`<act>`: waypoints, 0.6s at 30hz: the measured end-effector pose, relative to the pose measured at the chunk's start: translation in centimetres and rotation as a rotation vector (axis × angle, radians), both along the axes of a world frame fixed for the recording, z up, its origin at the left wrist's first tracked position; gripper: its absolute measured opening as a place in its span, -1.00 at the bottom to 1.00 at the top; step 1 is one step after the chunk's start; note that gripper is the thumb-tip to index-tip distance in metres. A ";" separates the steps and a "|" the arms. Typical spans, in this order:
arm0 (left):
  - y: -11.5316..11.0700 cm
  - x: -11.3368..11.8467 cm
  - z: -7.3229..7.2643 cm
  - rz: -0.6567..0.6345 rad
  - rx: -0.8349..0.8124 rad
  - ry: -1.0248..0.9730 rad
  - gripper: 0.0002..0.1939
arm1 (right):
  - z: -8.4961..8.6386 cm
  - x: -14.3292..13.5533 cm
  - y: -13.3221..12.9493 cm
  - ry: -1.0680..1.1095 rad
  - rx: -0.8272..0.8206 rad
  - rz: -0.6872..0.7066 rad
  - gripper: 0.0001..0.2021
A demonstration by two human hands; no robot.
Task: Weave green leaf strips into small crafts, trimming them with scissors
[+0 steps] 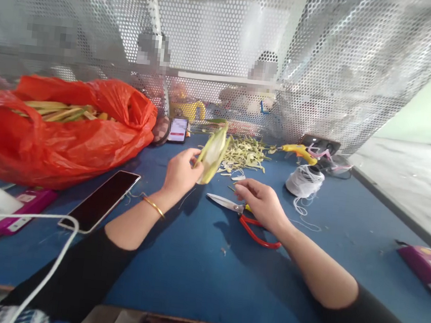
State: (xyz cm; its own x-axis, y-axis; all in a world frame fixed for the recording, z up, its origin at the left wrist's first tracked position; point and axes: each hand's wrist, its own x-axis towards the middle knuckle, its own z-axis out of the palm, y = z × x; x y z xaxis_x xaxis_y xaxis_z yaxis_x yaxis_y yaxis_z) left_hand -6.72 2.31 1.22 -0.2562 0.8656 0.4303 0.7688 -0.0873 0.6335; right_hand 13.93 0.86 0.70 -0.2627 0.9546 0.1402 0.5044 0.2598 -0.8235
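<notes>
As we look outward over the scissors (238,209), their blades point left. Our right hand (260,199) is over their handles, fingers curled and fingertips close together; we cannot tell whether it pinches the thin green sliver there. Just beyond the blade tips, our left hand (184,172) grips the pale green husk (213,156) near its lower end between thumb and fingers. The husk's long axis slants away and rightward, ahead and left of our right hand, the farther one. Past the scissors lies a heap of shreds (247,154).
</notes>
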 end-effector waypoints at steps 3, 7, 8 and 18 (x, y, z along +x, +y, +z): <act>-1.7 2.1 -0.2 -0.172 0.127 0.081 -0.64 | 0.2 0.0 0.5 0.367 -0.211 -0.044 -0.68; -2.9 3.5 -0.6 -0.340 0.125 0.116 -0.64 | 0.3 0.2 0.9 0.658 -0.301 -0.114 -0.61; -3.0 3.6 -0.7 -0.354 0.084 0.093 -0.65 | 0.2 0.2 0.9 0.692 -0.300 -0.117 -0.61; -3.4 4.6 -0.7 -0.524 -0.517 -0.765 -0.75 | 0.0 -0.7 0.1 0.705 -0.295 -0.057 -0.54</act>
State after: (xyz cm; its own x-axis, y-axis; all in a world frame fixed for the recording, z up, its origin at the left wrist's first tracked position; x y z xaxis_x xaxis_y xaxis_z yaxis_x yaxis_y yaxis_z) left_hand -2.14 -1.10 0.54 0.1547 0.9781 -0.1395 0.0947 0.1259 0.9875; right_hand 13.28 0.97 0.71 -0.1547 0.9879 -0.0064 -0.1600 -0.0315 -0.9866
